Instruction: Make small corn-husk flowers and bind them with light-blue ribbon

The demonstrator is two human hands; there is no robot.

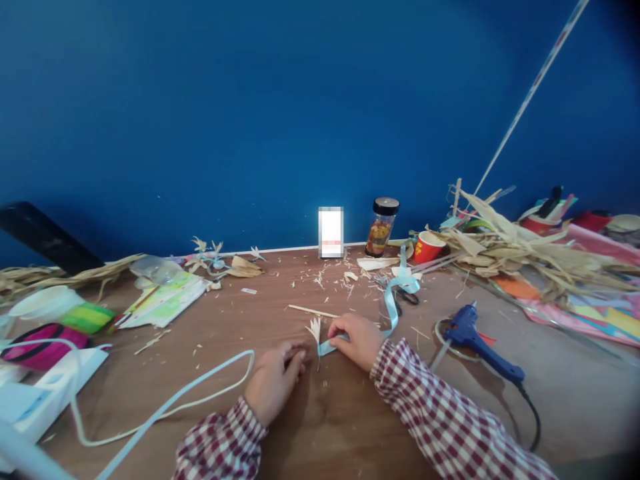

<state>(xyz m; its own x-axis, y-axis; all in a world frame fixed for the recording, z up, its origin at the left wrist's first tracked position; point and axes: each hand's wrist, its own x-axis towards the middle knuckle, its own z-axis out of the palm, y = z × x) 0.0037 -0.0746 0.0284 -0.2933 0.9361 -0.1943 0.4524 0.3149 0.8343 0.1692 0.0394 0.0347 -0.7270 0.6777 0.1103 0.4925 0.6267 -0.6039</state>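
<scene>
My right hand pinches a light blue ribbon near its end. The ribbon runs back from the fingers in loose curls toward the jar. Against the ribbon's end stands a small pale flower of dry husk-like strips, with a thin stem pointing down. To the left of the flower is my left hand, its fingers curled and closed; whether something is in them is hidden. A thin pale stick lies just beyond my right hand.
A blue glue gun with a cord lies right of my right arm. Behind are scissors, a black-lidded jar, a red paper cup and a heap of dry husks. A white cable crosses at left.
</scene>
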